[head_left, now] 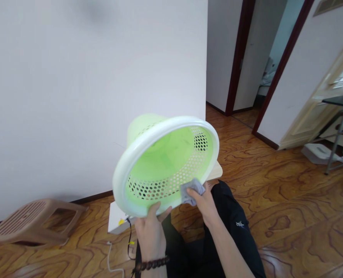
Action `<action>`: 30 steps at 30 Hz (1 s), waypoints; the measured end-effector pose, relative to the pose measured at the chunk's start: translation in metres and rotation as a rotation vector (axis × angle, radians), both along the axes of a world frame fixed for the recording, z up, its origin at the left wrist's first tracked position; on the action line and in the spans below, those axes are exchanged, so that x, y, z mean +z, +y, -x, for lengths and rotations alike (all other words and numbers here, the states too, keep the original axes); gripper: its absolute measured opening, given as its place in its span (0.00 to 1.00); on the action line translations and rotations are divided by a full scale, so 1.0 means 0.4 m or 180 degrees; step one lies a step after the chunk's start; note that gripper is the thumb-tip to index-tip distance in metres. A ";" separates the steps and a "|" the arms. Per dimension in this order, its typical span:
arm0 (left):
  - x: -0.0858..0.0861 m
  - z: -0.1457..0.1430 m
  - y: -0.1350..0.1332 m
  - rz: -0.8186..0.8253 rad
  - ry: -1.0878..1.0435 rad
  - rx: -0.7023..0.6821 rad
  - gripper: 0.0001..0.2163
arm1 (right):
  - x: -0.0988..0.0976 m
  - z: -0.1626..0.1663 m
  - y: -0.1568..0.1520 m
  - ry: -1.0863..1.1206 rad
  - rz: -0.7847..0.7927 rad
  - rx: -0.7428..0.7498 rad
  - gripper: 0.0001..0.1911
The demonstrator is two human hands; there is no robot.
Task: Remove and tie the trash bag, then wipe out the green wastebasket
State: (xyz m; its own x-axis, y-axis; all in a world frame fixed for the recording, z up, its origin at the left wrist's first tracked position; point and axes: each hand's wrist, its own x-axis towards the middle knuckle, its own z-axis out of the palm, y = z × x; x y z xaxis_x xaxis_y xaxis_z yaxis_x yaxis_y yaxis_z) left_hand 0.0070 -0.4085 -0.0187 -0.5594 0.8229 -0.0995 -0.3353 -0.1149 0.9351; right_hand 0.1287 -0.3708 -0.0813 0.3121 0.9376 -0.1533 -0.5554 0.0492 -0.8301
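A light green plastic basket [159,162] with a white rim and perforated wall is tilted up in front of me, its opening facing me. My left hand [151,229] grips the lower rim, fingers curled over the edge; a dark bead bracelet sits on that wrist. My right hand [204,200] pinches a small grey cloth [191,190] and presses it against the inside of the basket's lower right rim.
A brown plastic stool [35,222] lies tipped at the left by the white wall. A white box [117,218] with cables sits on the wood floor below the basket. My black trousers [226,227] fill the bottom middle. A doorway and a metal-legged table [340,123] are at the right.
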 end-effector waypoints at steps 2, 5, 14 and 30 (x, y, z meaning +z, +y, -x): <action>-0.001 0.004 0.002 0.0051 0.0004 0.0012 0.20 | -0.005 0.027 -0.014 0.0091 0.0003 0.0428 0.35; -0.001 0.010 0.000 0.0064 0.0064 0.0008 0.21 | -0.001 0.020 -0.013 0.0057 0.0059 0.0219 0.28; -0.001 -0.012 0.001 0.0020 -0.0041 -0.0022 0.21 | -0.001 0.010 -0.011 -0.0036 -0.0047 0.0235 0.25; 0.002 0.000 -0.005 0.0078 -0.0083 0.0016 0.21 | 0.006 0.021 -0.002 0.0206 0.0240 0.0418 0.23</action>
State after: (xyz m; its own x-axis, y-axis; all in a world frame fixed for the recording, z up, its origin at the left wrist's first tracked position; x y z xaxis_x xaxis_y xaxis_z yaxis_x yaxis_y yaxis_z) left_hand 0.0069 -0.4106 -0.0178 -0.5604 0.8173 -0.1342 -0.3591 -0.0937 0.9286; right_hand 0.1203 -0.3717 -0.0788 0.1749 0.9547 -0.2406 -0.6054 -0.0885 -0.7910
